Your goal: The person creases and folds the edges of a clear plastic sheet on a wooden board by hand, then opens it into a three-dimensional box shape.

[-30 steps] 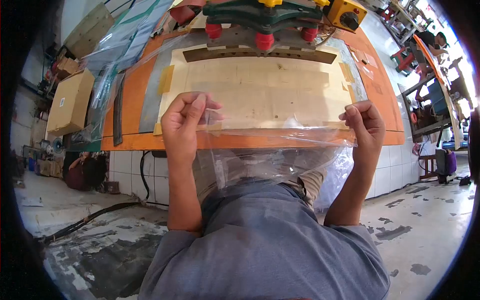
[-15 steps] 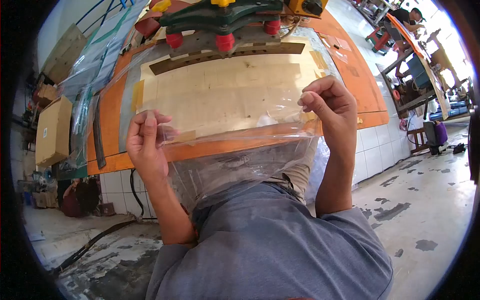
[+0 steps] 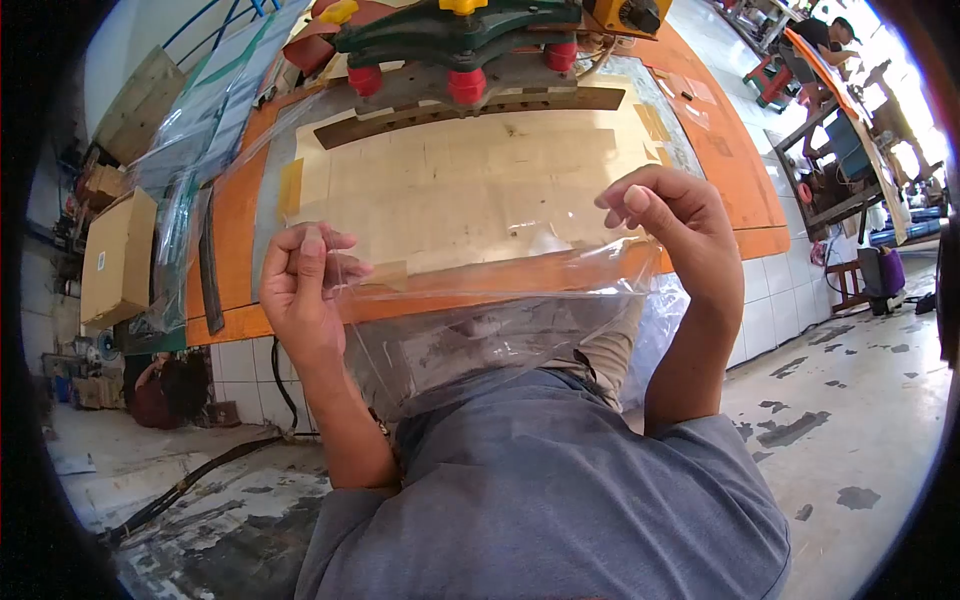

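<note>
A clear plastic sheet (image 3: pixel 480 335) hangs in loose folds between my hands, over the table's front edge and my lap. At its left end, my left hand (image 3: pixel 305 290) is closed, thumb pressed against the fingers on the plastic. My right hand (image 3: pixel 685 225) is raised at the sheet's right end, thumb and index finger bent close together. The film's right corner reaches up to its curled lower fingers, and the exact contact is hard to see. Behind the sheet lies a pale board (image 3: pixel 450 190) with tape at its corners.
A dark green press (image 3: pixel 460 40) with red feet stands behind a dark metal bar (image 3: pixel 470 112) on the orange table (image 3: pixel 725 170). Left are a cardboard box (image 3: pixel 118 258) and clear sheeting (image 3: pixel 200 120). Another person (image 3: pixel 825 45) sits at a far bench on the right.
The view has shifted slightly. My right hand has moved a little right, and its fingers have loosened somewhat. The left hand keeps its grip, and the plastic still hangs between them.
</note>
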Motion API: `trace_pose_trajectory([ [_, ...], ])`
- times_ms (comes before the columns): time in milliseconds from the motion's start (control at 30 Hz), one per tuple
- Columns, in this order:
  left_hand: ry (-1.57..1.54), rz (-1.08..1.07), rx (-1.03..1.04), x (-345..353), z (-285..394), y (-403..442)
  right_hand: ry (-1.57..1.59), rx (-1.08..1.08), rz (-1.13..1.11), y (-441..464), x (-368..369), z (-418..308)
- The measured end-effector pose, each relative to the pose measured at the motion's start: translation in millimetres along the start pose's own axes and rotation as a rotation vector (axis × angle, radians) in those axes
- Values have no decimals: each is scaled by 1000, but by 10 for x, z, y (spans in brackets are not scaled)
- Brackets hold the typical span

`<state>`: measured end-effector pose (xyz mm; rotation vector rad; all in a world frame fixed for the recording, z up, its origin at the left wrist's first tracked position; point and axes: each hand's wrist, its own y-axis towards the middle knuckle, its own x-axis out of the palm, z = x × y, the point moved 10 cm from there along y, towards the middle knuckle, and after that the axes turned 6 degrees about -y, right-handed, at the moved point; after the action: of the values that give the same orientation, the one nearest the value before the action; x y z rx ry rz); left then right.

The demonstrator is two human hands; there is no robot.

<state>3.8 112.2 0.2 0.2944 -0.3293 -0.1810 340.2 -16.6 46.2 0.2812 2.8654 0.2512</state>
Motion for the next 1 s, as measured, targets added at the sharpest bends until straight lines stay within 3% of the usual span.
trace_pose_trajectory([
  [433, 19, -16, -28, 1, 14, 4, -91, 27, 17, -63, -27, 59],
  [1000, -14, 20, -23, -61, 7, -35, 73, 63, 116, -24, -42, 195],
])
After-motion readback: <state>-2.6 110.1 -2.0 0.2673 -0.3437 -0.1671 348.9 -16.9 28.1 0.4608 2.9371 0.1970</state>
